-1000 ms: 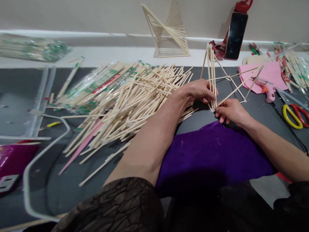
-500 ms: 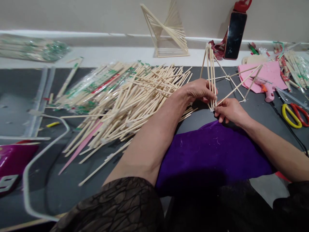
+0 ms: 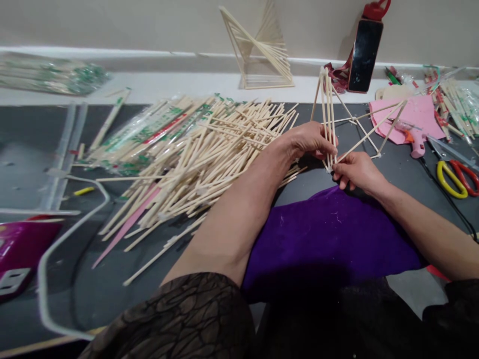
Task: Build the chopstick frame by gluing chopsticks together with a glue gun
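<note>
A small frame of glued bamboo sticks (image 3: 348, 119) stands upright on the dark mat. My left hand (image 3: 309, 142) is closed around its bundle of upright sticks near the bottom. My right hand (image 3: 357, 172) pinches the lower corner joint where the sticks meet, right beside the left fingers. A big loose pile of bamboo sticks (image 3: 194, 149) lies to the left of my left arm. A purple cloth (image 3: 329, 239) covers my lap under both forearms.
A finished stick sculpture (image 3: 262, 50) stands by the wall. A pink glue gun (image 3: 413, 139) on pink paper (image 3: 422, 112), yellow and red scissors (image 3: 458, 179), a dark bottle with a red cap (image 3: 366, 50) and wrapped stick packets (image 3: 48, 75) lie around. A magenta device (image 3: 20, 249) sits at the left.
</note>
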### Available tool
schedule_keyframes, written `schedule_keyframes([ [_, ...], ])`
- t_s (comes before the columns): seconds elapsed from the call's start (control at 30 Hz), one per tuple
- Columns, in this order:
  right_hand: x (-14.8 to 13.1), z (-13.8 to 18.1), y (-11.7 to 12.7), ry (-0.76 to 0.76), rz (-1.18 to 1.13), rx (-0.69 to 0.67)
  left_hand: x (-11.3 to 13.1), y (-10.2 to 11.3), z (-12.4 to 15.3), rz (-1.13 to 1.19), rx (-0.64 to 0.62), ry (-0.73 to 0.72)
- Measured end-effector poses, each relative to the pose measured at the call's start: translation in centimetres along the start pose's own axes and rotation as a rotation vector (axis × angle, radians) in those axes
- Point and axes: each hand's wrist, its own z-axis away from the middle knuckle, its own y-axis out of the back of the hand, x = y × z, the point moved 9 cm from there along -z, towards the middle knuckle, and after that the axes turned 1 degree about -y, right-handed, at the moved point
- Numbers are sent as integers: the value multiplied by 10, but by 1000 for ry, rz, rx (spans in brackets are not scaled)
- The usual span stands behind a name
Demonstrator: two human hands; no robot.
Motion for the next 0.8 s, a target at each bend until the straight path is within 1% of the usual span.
schedule_keyframes([
  [0.37, 0, 0, -1, -6, -40, -8, 1, -2, 2, -22, -6, 18],
  [0.8, 0, -1, -1, -14, -46, -3, 1, -3, 2, -7, -22, 6],
])
